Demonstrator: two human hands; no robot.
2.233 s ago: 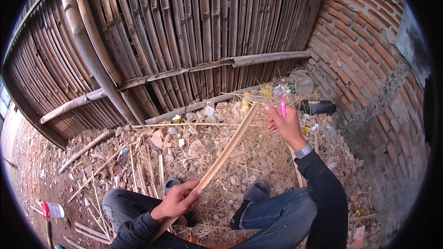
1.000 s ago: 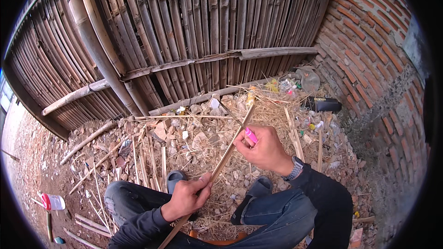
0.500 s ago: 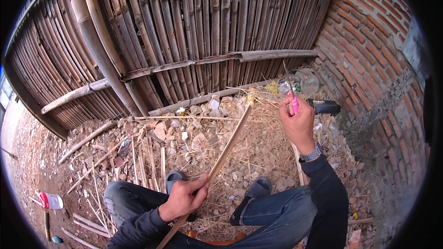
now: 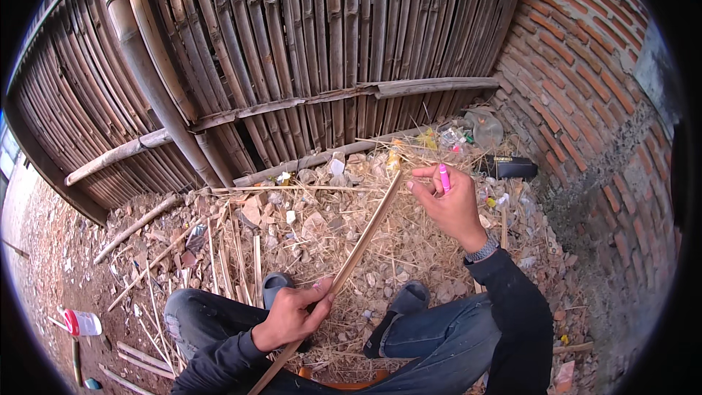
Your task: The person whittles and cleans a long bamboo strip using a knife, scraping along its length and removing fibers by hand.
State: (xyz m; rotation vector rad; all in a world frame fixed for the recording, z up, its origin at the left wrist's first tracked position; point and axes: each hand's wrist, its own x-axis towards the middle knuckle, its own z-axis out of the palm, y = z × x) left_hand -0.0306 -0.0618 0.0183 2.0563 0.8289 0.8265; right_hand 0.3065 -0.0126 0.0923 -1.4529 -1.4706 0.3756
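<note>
Left hand (image 4: 289, 314) low between the knees, fingers (image 4: 319, 306) closed around a long bamboo strip (image 4: 363, 238), thumb on top. Strip slanting up and away from those fingers toward the right hand (image 4: 452, 205), its far tip just beside that hand's fingertips (image 4: 414, 185), touching or not cannot be told. Right hand raised, index finger stretched toward the strip's tip, remaining fingers curled around a small pink tool (image 4: 443, 176) standing upright above the knuckles; a watch (image 4: 482, 250) at the wrist below. Under both hands, jeans (image 4: 431, 329) and two grey sandals (image 4: 406, 298), dry straw (image 4: 409, 249) and broken rubble on the ground. Beyond the right fingers, litter and a black case (image 4: 510, 167) at the foot of a brick wall (image 4: 585, 102). Well beyond the strip's tip, a bamboo fence (image 4: 307, 51) with a thick pole (image 4: 146, 73) leaning on it. Far left of the left fingers, more strips (image 4: 234, 249) on the ground and a red-and-white bottle (image 4: 80, 322).
</note>
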